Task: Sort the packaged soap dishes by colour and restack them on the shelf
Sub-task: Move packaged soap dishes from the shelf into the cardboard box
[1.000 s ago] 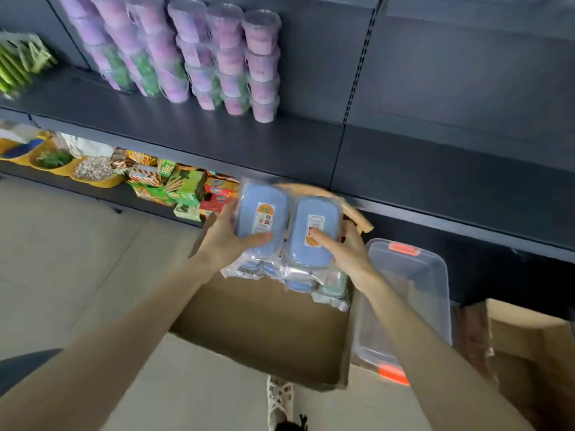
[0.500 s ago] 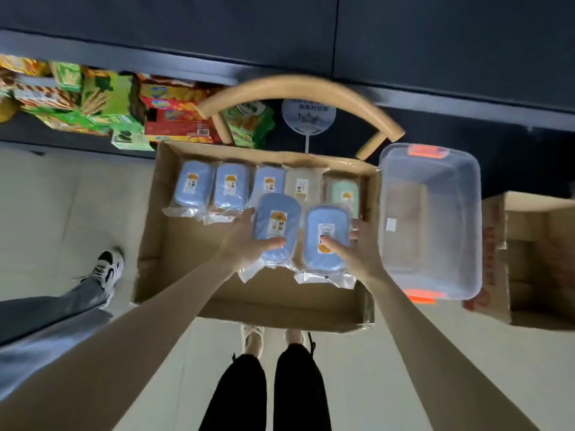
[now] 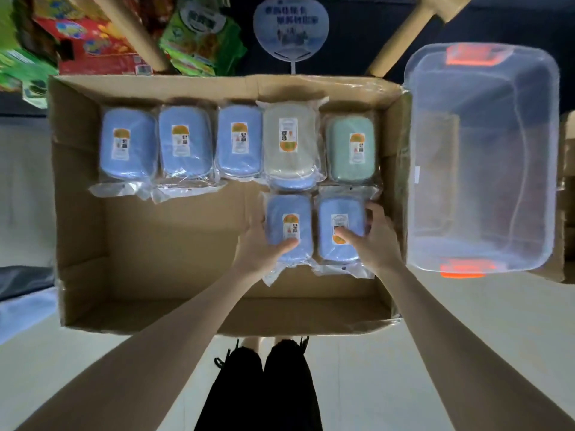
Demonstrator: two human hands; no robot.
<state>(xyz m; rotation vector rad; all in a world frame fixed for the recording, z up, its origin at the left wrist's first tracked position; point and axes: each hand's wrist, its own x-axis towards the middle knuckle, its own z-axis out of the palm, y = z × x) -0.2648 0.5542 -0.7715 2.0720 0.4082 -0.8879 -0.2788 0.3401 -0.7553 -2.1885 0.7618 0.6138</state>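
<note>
Now the left hand (image 3: 258, 247) clamps one rounded blue dish (image 3: 287, 206) and the right hand (image 3: 373, 241) another blue dish (image 3: 340, 209). Both are in crinkly clear wrap, centre frame in the matte cardboard box (image 3: 81, 213). Beyond runs a row of three blue packs (image 3: 183, 141), a beige pack (image 3: 289, 160) and a green pack (image 3: 342, 157). At right sits a glossy clear bin (image 3: 417, 150). Since a moment ago, both held packs have dropped below that row.

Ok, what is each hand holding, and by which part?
The left hand grips the left blue soap dish by its left edge, thumb on top; the right hand grips the right blue soap dish by its right edge, thumb on the label.
</note>
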